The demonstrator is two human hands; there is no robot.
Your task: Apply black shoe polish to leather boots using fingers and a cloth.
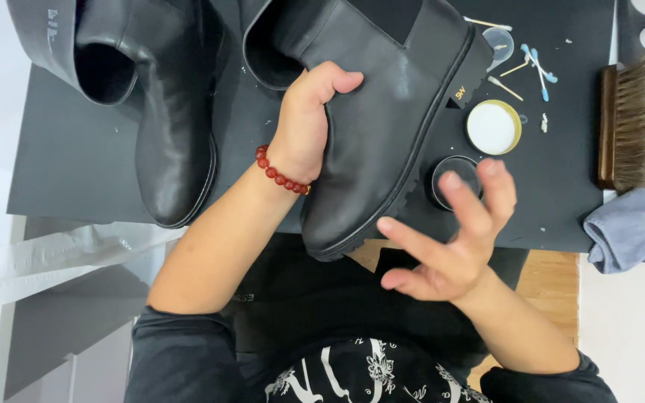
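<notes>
My left hand [306,123] grips a black leather ankle boot [382,127] by its shaft and instep, holding it on its side over the black mat [76,149]. A red bead bracelet circles that wrist. My right hand [453,239] hovers open beside the boot's toe and sole, fingers spread, holding nothing. Just beyond its fingertips sits an open round tin of dark polish [453,175], with its lid [493,127] showing a pale inside next to it. A second black boot [151,112] lies on the mat to the left.
A wooden-backed shoe brush [627,127] lies at the right edge of the mat, with a grey-blue cloth [632,224] below it. Several cotton swabs [531,67] and a small clear cap are scattered near the boot's heel. A wooden surface shows under the mat's near edge.
</notes>
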